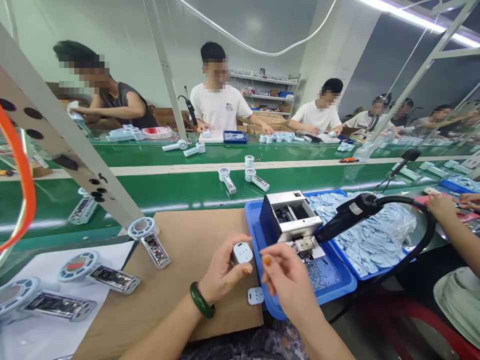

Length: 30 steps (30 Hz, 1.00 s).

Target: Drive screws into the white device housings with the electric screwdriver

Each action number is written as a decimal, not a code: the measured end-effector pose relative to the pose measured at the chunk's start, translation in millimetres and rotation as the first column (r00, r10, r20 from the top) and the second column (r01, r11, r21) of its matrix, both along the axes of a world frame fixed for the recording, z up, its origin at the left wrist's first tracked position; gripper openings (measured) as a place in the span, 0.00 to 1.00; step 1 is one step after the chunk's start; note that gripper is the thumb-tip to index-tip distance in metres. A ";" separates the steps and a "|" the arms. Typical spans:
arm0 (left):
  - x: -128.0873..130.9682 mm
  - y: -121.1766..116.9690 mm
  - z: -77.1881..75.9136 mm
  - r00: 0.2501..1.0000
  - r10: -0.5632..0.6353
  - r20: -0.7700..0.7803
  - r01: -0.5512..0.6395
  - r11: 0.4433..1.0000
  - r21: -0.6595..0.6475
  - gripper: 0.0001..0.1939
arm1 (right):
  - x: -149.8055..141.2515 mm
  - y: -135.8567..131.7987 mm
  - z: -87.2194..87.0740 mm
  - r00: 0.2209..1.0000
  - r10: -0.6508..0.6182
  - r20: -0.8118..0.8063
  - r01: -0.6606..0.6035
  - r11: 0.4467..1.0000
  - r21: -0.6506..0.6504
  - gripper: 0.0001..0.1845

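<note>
Left hand (221,274) has its grip on a white plug (242,252); right hand (285,280) pinches narrow beside it, holding what I can't tell. A fumble could drop the plug into the blue tray (339,286).

Look at that dark green bangle (202,300) on your left hand (221,272), with a white plug block (242,252) showing bright in your fingers! Orange nail polish (267,260) flashes on your right hand (288,282). Just right of that hand, a vivid blue tray (339,285) brims with pale blue pieces (369,245). Left of your left hand lies brown cardboard (180,280), beyond both hands runs a green conveyor belt (210,197), and below them spreads a dark floral fabric (258,345).
</note>
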<state>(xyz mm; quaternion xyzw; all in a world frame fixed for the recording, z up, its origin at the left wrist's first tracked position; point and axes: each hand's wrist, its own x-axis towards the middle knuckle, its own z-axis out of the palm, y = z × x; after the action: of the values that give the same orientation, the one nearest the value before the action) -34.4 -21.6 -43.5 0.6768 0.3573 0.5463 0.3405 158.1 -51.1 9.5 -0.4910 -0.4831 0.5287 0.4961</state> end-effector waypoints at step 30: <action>-1.4 32.6 11.0 0.994 -0.095 0.061 0.098 0.994 -0.056 0.18 | 87.7 49.5 55.9 0.938 -0.123 -0.324 0.295 0.774 0.560 0.17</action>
<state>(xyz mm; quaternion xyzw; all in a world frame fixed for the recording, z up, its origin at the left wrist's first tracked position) -35.8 11.1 -32.5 0.6666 0.3301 0.5378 0.3967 245.8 -1.5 65.4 -0.2828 -0.4952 0.3510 0.7427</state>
